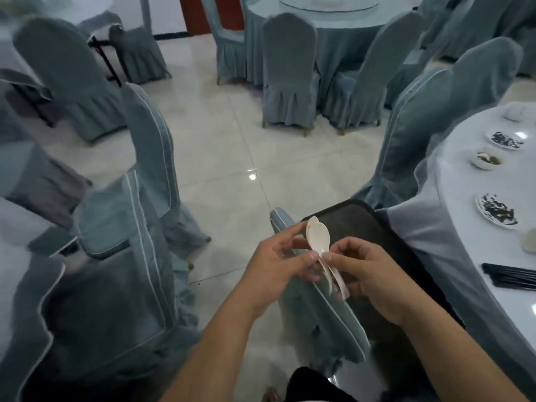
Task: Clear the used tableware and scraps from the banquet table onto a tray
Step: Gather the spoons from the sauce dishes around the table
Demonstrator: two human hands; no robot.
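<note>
head view: both hands meet a little toward 5 o'clock of centre. the left hand (278,256) pinches a stack of white spoons (318,236) at the neck. the right hand (368,274) pinches the same stack from its 3 o'clock side, fingers curled round the handles. the spoon bowls point to 12 o'clock and the handles to 5. behind them a black tray (356,221) rests on a chair (313,323). at 3 o'clock the table (458,198) carries a plate (506,140) of dark scraps, a bowl (487,162), a second plate (497,211), and at 4 o'clock black chopsticks (510,275).
</note>
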